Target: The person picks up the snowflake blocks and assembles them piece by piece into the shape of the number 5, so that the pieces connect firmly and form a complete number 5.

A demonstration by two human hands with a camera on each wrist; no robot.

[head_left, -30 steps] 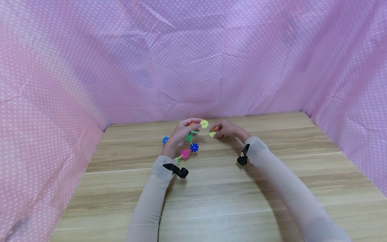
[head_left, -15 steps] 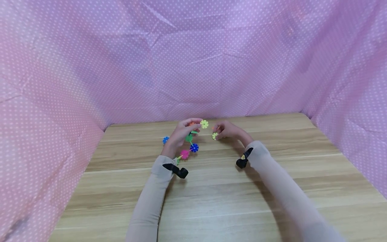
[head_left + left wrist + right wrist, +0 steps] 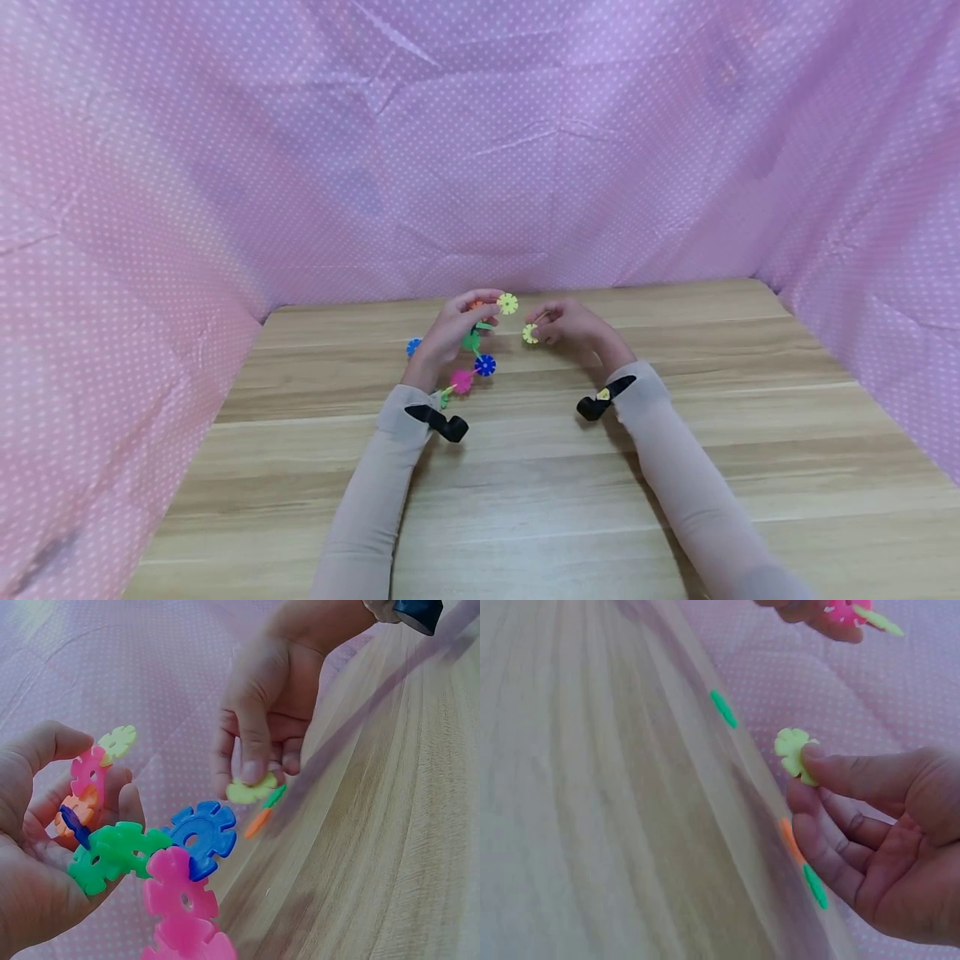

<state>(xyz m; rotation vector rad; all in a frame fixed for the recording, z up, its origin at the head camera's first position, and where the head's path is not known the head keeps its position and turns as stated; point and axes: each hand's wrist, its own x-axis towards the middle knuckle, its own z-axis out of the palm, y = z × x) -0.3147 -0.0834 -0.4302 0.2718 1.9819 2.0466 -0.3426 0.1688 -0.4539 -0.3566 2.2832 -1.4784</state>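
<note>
My left hand (image 3: 448, 329) holds a chain of interlocking flower-shaped plastic discs, with thumb and fingers at a pink disc (image 3: 88, 771). A yellow disc (image 3: 507, 303) sticks out at the chain's far end. From the palm the chain runs on through an orange disc (image 3: 77, 810), green discs (image 3: 112, 851), a blue disc (image 3: 202, 838) and pink discs (image 3: 178, 889), hanging below the hand. My right hand (image 3: 568, 323) pinches a single yellow disc (image 3: 793, 755) between thumb and index finger. This disc is apart from the chain, a short way right of its yellow end.
Green discs (image 3: 724, 709) and an orange disc (image 3: 791, 841) lie on the wooden table (image 3: 525, 500) near my right hand. A light blue disc (image 3: 414, 347) shows left of my left wrist. Pink dotted cloth (image 3: 480, 167) hangs behind the table and at both sides.
My right hand has turned the yellow disc so its face shows more, and the right forearm has swung inward. The orange disc beside that hand is now hidden in the head view. My left hand stays nearly still.
</note>
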